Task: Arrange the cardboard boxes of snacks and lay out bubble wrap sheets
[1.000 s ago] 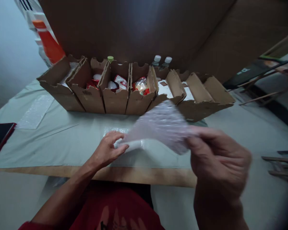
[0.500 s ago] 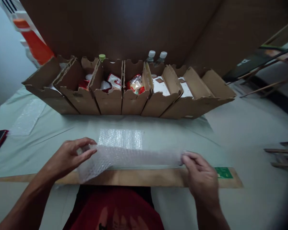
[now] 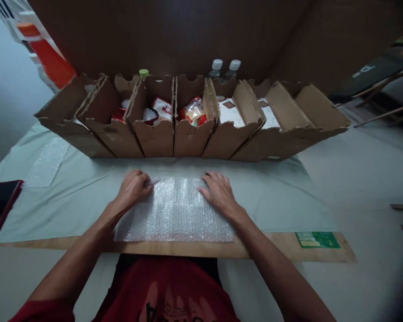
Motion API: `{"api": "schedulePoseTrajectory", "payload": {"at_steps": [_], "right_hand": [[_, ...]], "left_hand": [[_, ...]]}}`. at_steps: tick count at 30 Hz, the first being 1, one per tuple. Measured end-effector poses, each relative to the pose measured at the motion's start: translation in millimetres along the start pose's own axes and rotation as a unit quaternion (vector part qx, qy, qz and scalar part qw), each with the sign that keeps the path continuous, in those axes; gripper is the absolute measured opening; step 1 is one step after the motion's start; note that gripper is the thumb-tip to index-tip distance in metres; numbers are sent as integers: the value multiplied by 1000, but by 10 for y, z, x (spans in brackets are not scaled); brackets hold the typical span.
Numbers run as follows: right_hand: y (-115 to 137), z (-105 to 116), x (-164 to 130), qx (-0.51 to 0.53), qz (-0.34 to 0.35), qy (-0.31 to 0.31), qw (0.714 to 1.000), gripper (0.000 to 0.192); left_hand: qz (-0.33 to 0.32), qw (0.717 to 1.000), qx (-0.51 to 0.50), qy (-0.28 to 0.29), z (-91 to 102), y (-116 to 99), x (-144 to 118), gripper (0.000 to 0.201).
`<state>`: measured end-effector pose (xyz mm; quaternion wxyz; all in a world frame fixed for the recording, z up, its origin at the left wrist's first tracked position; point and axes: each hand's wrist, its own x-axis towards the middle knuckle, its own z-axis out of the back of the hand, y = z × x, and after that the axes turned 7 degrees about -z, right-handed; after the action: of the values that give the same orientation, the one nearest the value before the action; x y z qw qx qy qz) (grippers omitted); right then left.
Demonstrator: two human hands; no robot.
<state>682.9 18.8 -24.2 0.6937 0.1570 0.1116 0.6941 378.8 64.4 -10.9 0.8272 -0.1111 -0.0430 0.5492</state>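
A clear bubble wrap sheet (image 3: 177, 219) lies spread flat on the cloth in front of me, its near edge over the wooden table edge. My left hand (image 3: 133, 187) is at its far left corner, fingers curled and closed on the film. At the far right corner rests my right hand (image 3: 219, 188), palm down, thumb and forefinger apart and touching the sheet. The smaller bubble wrap piece seen earlier cannot be told apart from the larger sheet.
Behind the wrap stands a row of open cardboard bins (image 3: 191, 141) with packets and white boxes. Bottles (image 3: 233, 69) show behind them. Left are another bubble wrap strip (image 3: 46, 163) and a phone (image 3: 2, 205). A green card (image 3: 318, 239) lies on the right edge.
The bubble wrap, held stretched above the table edge before, is now laid flat over the smaller piece. Both hands have moved forward and closer together; the right hand's fingers have loosened.
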Motion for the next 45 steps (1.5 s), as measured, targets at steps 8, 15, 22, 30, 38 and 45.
{"api": "schedulePoseTrajectory", "payload": {"at_steps": [8, 15, 22, 30, 38, 45], "right_hand": [[174, 600, -391, 313, -29, -110, 943, 24], [-96, 218, -720, 112, -65, 34, 991, 37], [-178, -9, -953, -91, -27, -34, 995, 26], [-94, 226, -829, 16, 24, -98, 995, 13], [-468, 828, -202, -54, -13, -107, 993, 22], [-260, 1749, 488, -3, 85, -146, 986, 24]], "left_hand": [[11, 930, -268, -250, 522, -270, -629, 21], [8, 995, -96, 0, 67, -170, -841, 45], [-62, 997, 37, 20, -109, -67, -768, 30], [-84, 992, -77, -54, -48, -218, -712, 15], [-81, 989, 32, -117, -59, -389, -177, 36], [-265, 959, -36, -96, -419, -896, -416, 50]]}}
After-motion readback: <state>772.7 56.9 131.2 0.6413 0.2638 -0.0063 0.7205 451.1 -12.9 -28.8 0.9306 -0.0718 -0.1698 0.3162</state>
